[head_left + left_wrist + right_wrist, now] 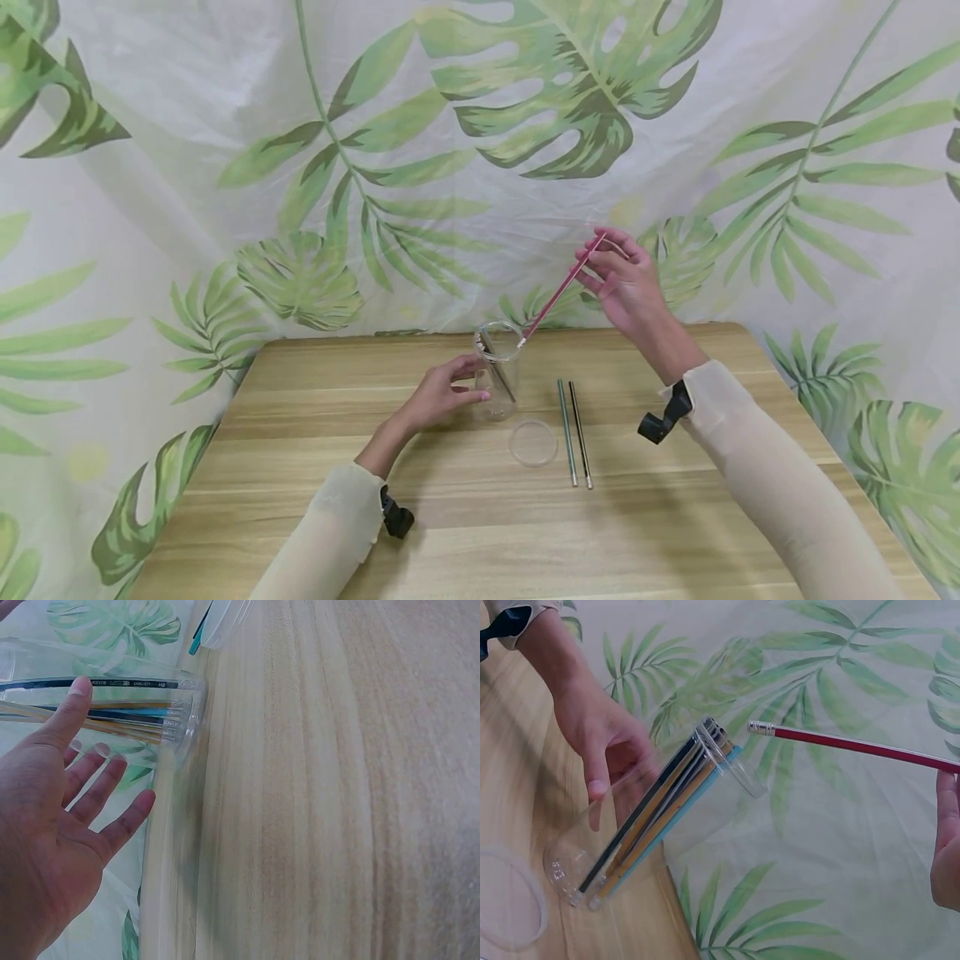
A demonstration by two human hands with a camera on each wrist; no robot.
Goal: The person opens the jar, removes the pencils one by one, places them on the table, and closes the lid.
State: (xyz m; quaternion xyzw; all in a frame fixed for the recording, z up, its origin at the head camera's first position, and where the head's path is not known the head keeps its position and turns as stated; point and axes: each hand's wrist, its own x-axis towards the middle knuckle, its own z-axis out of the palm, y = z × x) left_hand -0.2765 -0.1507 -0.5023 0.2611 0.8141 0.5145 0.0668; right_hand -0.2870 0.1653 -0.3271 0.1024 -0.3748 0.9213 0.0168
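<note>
A clear plastic jar (497, 408) stands on the table with several pencils (660, 810) leaning inside it, black, yellow and blue among them. My left hand (447, 390) holds the jar from the left, thumb on the near side and fingers behind. My right hand (626, 279) pinches a red pencil (562, 289) near its upper end, raised to the right of the jar. This pencil slants down, its eraser end close to the jar's rim (735, 769). In the left wrist view the left thumb (81, 686) overlaps the jar wall.
A round clear lid (533, 443) lies flat in front of the jar. Right of it, a green pencil (567, 433) and a black pencil (581, 433) lie side by side on the wooden table (315, 442). A leaf-patterned cloth (187, 183) hangs behind the table.
</note>
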